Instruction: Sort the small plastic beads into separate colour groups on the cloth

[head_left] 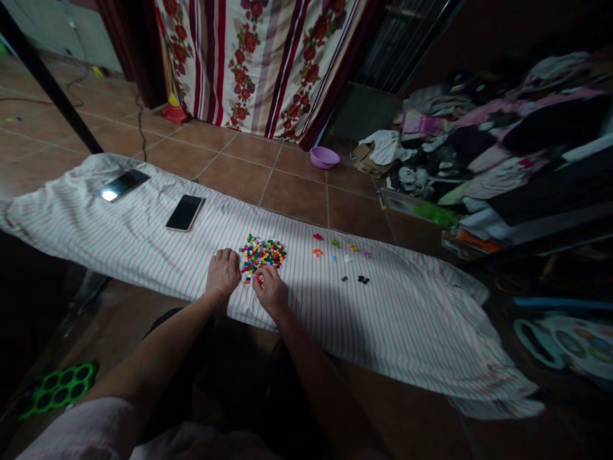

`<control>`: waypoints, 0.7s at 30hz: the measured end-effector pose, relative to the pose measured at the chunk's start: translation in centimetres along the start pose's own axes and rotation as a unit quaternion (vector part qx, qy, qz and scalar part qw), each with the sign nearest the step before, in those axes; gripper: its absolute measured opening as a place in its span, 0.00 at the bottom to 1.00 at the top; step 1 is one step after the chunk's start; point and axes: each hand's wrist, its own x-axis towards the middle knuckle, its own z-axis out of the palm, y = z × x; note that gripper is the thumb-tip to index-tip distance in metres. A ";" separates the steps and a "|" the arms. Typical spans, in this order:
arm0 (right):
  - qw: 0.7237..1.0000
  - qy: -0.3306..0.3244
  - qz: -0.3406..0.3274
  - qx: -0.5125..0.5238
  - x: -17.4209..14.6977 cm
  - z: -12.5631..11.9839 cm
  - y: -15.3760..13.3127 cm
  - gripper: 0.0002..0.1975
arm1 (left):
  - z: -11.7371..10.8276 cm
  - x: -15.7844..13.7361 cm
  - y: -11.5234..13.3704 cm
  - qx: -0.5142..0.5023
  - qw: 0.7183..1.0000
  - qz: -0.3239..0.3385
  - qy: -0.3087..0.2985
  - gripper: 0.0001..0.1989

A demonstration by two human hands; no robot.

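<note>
Pile: a flat heap of tiny multicoloured, plastic-looking pieces point(265, 250) on the worktop point(412, 326), which is draped in white striped cloth
Right hand point(271, 291): at the pile's near edge, fingers bent close together; whether they grip a piece, I cannot tell
Left hand point(223, 271): at the pile's left edge, fingers curled inward; any hold is hidden
Picking: a light fingertip pinch, one piece at a time, should avoid scattering neighbours
Clusters: red pieces point(318, 237), orange pieces point(317, 253) and black pieces point(363, 280), right of the pile; a sleeve or wrist could sweep them
Phones: black-screened rectangular phone point(185, 213) left of the pile, dark glossy phone point(123, 185) farther left
Floor: round purple basin point(325, 158), well beyond the pile
</note>
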 end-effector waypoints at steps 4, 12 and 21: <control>1.000 0.017 0.001 0.008 -0.1 0.3 0.2 0.06 | 0.1 0.0 0.0 0.000 1.000 -0.003 0.000 0.09; 0.995 0.054 0.058 0.069 0.0 1.0 1.2 0.08 | 0.1 0.1 0.0 -0.010 1.000 -0.001 0.009 0.10; 0.975 0.076 0.161 0.136 0.0 1.1 2.0 0.08 | 0.0 0.0 0.1 0.012 1.000 0.009 0.023 0.10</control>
